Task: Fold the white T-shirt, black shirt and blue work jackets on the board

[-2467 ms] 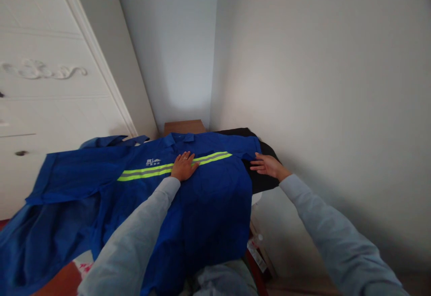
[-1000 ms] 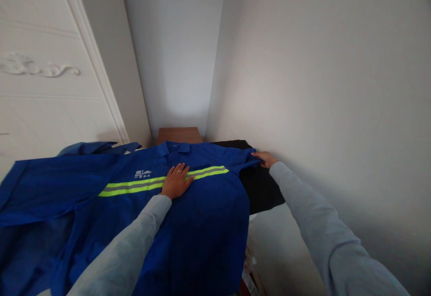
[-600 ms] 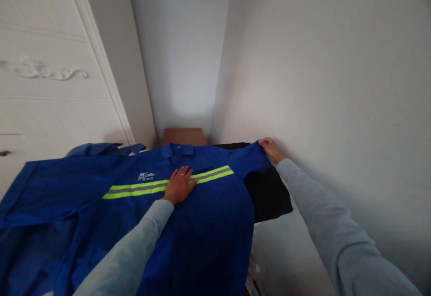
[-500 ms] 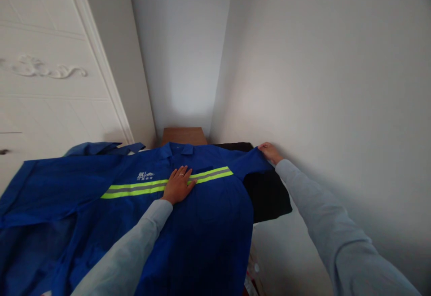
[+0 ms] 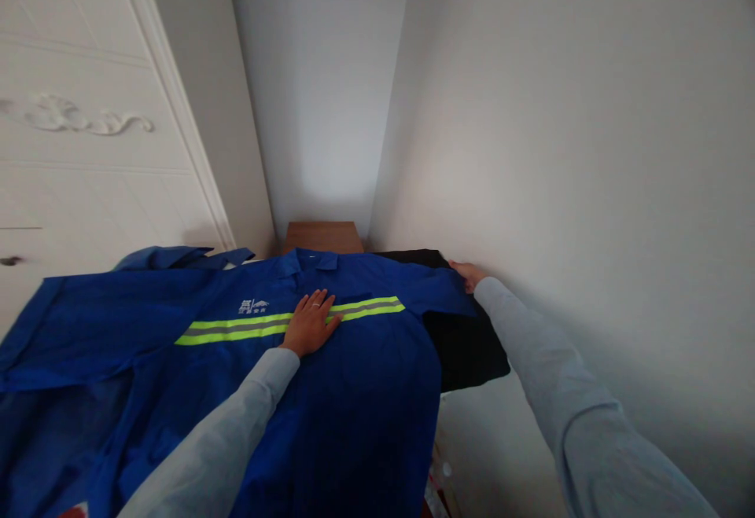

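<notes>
A blue work jacket [image 5: 354, 376] lies spread out, front up, with its collar at the far side. Across its chest runs a yellow-green and grey reflective stripe, with a white printed logo above it on the left. My left hand [image 5: 310, 325], a ring on one finger, rests flat on the chest over the stripe with fingers stretched out. At the end of the right-hand sleeve [image 5: 440, 290], my right hand [image 5: 470, 274] grips the sleeve's edge; its fingertips are partly hidden. Beneath that sleeve lies a black cloth [image 5: 465, 353].
A white wall [image 5: 531, 109] stands close on the right. To the left is a white cabinet [image 5: 88, 78] with carved trim. Behind the collar sits a brown wooden surface [image 5: 324, 236]. More blue fabric [image 5: 165, 257] lies at the far left.
My right hand has shifted slightly down, and the sleeve it pulled up into a peak now lies lower and flatter. My left hand stays flat on the jacket.
</notes>
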Demonstrator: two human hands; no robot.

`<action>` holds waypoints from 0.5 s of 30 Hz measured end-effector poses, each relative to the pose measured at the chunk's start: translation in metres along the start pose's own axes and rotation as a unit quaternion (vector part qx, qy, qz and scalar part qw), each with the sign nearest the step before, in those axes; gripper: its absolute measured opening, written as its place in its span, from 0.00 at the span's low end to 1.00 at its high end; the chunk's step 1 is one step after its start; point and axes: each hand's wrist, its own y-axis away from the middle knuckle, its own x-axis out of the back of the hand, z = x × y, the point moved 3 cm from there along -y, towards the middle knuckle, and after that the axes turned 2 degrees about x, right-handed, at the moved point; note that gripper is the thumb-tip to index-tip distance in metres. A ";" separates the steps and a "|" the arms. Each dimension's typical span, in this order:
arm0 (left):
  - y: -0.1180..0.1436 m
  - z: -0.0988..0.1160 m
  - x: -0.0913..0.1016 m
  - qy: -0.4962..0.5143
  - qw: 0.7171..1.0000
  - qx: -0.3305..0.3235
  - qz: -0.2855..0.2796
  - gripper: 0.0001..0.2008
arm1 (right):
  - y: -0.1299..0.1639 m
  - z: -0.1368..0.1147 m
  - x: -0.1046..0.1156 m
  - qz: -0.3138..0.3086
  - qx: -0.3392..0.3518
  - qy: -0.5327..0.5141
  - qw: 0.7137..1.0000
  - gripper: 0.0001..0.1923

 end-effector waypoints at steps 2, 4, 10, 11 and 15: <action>0.000 0.000 0.001 -0.003 1.000 -0.001 -0.005 0.31 | -0.003 -0.001 -0.003 0.014 -0.002 0.025 1.000 0.19; 0.001 0.001 0.001 -0.004 1.000 -0.002 -0.008 0.31 | -0.005 -0.002 -0.006 0.026 0.000 0.052 0.998 0.16; 0.001 0.001 0.003 0.003 1.000 -0.002 -0.001 0.30 | -0.013 -0.016 -0.007 0.068 0.055 0.115 0.990 0.10; 0.001 0.001 0.003 0.005 1.000 -0.001 -0.001 0.30 | -0.014 -0.020 -0.006 0.077 0.067 0.125 0.987 0.09; 0.001 0.001 0.003 0.005 1.000 0.001 -0.007 0.30 | -0.023 -0.039 -0.001 0.128 0.109 0.162 0.972 0.05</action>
